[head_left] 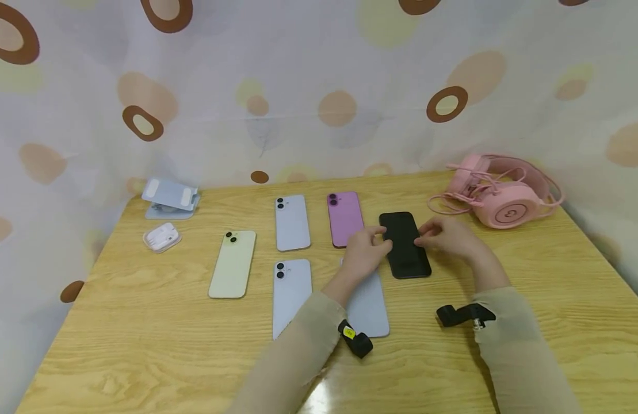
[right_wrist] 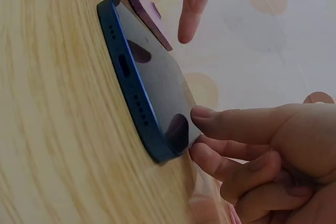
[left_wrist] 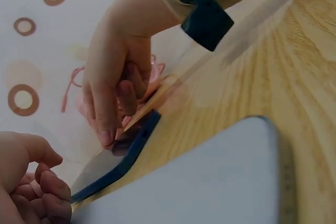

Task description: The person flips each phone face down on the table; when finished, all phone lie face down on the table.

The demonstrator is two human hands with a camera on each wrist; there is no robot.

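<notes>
A phone with a dark screen and blue frame (head_left: 404, 253) lies face up at the right of a group of phones. At its right edge, my right hand (head_left: 448, 237) pinches it between thumb and fingers, as the right wrist view shows. My left hand (head_left: 361, 253) hovers by the opposite edge, fingers loosely bent and thumb apart from them. In the left wrist view a gap shows between the left thumb and index finger. Below the left wrist lies a pale blue phone (head_left: 370, 307), partly covered by the forearm. A purple phone (head_left: 344, 217) lies just beyond the left hand.
Two more pale blue phones (head_left: 293, 224) and a pale yellow phone (head_left: 233, 265) lie back up to the left. Pink headphones (head_left: 507, 204) with a tangled cable sit back right. A folding stand (head_left: 171, 195) and a clear case with white earphones (head_left: 162, 237) are back left.
</notes>
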